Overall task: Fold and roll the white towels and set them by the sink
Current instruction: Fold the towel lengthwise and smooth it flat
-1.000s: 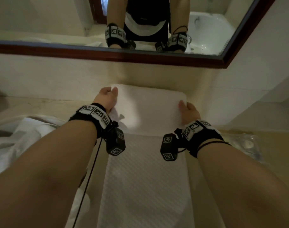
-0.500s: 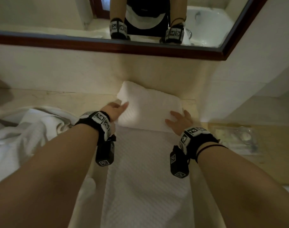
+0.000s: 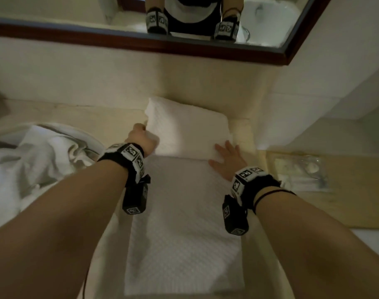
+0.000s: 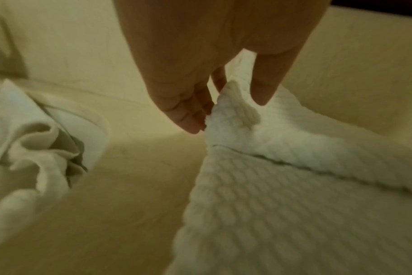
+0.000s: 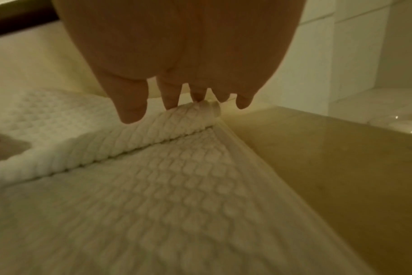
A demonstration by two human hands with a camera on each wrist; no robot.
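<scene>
A crumpled towel fills the sink at the table's left. The left hand now pinches the waffle towel's folded far end; the right hand, fingers spread, presses it flat. Rolling has begun at the table's back edge.

Bathroom: framed mirror, sink, reflected tub.

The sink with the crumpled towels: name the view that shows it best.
Head view: the sink shows with crumpled towels heaped inside. Left wrist view shows only a rim section and some cloth. Right wrist view misses it.
</scene>
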